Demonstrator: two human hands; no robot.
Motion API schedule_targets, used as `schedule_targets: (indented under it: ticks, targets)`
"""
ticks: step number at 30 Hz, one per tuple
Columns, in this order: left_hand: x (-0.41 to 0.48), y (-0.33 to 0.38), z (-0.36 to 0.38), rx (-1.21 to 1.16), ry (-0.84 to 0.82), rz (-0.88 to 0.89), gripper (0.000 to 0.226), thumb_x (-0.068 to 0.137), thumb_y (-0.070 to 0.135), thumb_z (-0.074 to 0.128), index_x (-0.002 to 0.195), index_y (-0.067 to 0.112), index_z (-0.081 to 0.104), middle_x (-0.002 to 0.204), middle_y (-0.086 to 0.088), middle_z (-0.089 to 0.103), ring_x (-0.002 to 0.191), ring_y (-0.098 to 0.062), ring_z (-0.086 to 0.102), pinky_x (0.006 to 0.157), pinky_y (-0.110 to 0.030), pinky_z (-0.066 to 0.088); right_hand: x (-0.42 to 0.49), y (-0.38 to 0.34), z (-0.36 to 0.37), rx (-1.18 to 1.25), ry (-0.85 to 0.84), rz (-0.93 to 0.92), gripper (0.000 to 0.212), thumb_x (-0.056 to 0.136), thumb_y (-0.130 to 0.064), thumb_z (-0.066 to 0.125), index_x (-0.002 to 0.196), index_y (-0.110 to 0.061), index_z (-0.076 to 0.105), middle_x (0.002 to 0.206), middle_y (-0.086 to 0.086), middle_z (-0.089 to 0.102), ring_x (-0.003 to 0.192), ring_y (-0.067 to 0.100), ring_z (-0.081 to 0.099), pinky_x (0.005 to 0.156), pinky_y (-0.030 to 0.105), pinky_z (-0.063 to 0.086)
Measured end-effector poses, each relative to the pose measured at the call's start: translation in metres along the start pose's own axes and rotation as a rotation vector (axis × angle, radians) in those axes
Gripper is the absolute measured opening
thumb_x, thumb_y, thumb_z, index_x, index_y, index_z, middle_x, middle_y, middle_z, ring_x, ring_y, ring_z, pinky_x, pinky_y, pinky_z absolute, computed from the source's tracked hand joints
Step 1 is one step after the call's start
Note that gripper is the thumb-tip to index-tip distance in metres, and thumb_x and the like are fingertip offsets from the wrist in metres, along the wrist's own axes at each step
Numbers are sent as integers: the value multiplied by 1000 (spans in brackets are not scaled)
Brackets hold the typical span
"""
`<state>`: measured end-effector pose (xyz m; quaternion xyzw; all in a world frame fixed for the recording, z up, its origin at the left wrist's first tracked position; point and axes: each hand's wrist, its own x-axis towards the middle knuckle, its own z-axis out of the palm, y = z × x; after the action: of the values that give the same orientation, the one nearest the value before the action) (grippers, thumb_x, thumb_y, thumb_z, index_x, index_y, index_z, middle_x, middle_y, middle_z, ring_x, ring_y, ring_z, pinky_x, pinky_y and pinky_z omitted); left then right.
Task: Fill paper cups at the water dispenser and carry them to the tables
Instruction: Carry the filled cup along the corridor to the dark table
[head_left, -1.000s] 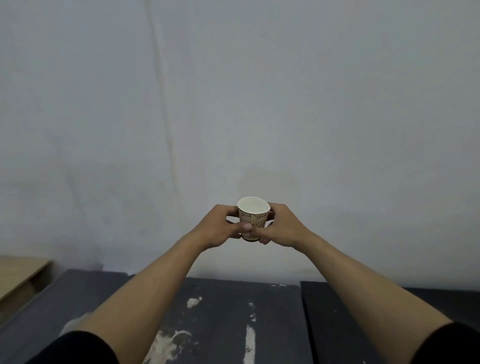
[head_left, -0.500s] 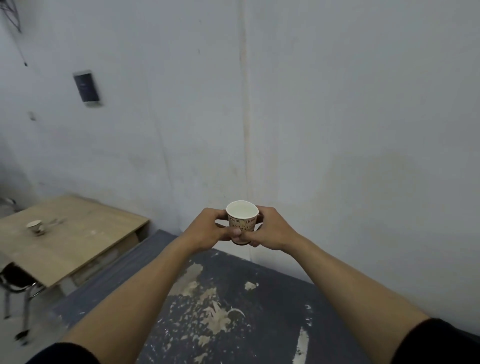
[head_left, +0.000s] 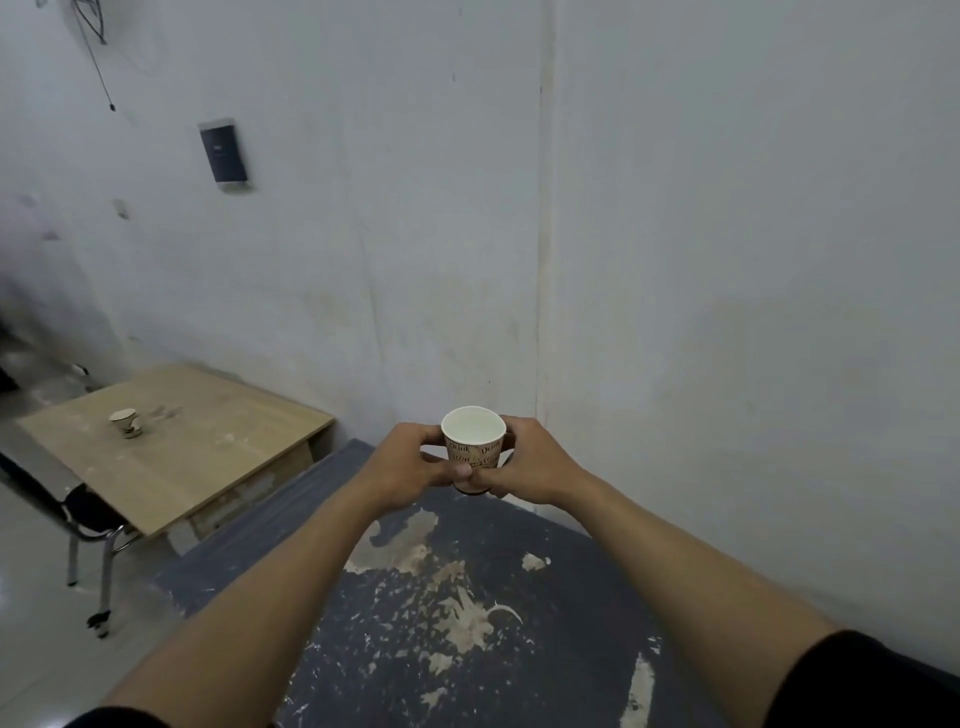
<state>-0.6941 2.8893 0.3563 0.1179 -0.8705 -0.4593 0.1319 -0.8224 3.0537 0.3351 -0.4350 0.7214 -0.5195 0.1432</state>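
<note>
A small paper cup (head_left: 474, 441) with brown print and a white inside is held upright in front of me, above the far edge of a dark worn table (head_left: 467, 613). My left hand (head_left: 408, 462) grips its left side and my right hand (head_left: 535, 462) grips its right side, thumbs meeting at the front. A second paper cup (head_left: 124, 422) stands on a light wooden table (head_left: 197, 457) at the left. No water dispenser is in view.
A grey wall (head_left: 675, 260) rises close behind both tables. A dark panel (head_left: 224, 155) hangs on it at the upper left. A black chair (head_left: 91, 519) on metal legs is tucked under the wooden table. Pale floor lies at the lower left.
The view has swung to the left: the wooden table, its cup and the chair have come further into sight. Both hands hold the cup the same way.
</note>
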Motion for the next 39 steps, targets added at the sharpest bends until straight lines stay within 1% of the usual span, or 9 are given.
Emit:
schedule_targets:
  ticks: [8,12,16,21,29,32,34,37,39]
  targets:
    - [-1,-34,6,-11,-4,-13,46,80,12,86,122,19,72,106,13,79,90,-10,77,79,-25,60,3,23,26,-42,14,19,55,69,-22,95,119,-20,74,103,-2,78,96,17,71,63,28,54]
    - [-5,-55,13,4,-12,-33,49,79,12,87,125,15,71,110,9,77,98,-10,73,91,-31,57,-1,42,44,-54,12,48,54,68,-21,95,118,-20,74,102,-4,78,91,14,70,69,30,56]
    - [-9,-80,23,-12,-27,-73,52,77,9,87,126,14,70,109,10,76,96,-13,74,89,-33,58,-6,62,61,-70,14,87,58,68,-19,96,121,-20,73,107,-2,79,98,17,73,79,38,63]
    - [-15,-112,39,-15,-33,-115,54,75,8,89,125,12,71,113,3,76,103,-17,72,93,-37,57,-18,87,85,-63,53,107,63,69,-20,98,126,-23,71,115,-8,77,106,10,71,86,23,57]
    - [-26,-160,66,-43,-33,-206,55,73,3,88,124,10,71,118,-4,74,107,-21,69,97,-42,55,-34,132,124,-23,96,208,71,72,-21,99,135,-16,68,125,0,76,114,19,70,98,41,59]
    - [-27,-177,74,-59,-40,-220,52,73,0,88,121,8,71,114,-4,74,103,-20,69,85,-22,55,-36,147,137,12,105,232,72,72,-20,99,137,-15,67,128,3,75,117,22,70,99,41,59]
    - [-27,-188,80,-88,-35,-226,52,71,-4,87,120,5,71,111,-6,74,103,-21,69,79,-13,52,-37,158,144,22,114,242,71,72,-20,99,135,-15,68,127,2,76,116,21,70,98,38,59]
    - [-28,-204,89,-129,-36,-257,54,71,-6,87,122,1,70,113,-12,75,105,-25,70,86,-28,54,-38,176,154,11,119,253,69,70,-19,99,133,-16,70,122,-2,76,110,16,71,91,27,57]
    - [-29,-217,96,-152,-27,-286,54,70,-8,87,121,-1,70,111,-15,75,104,-28,69,84,-29,55,-40,190,161,-9,105,267,66,70,-19,99,130,-17,71,116,-6,76,105,11,70,84,19,54]
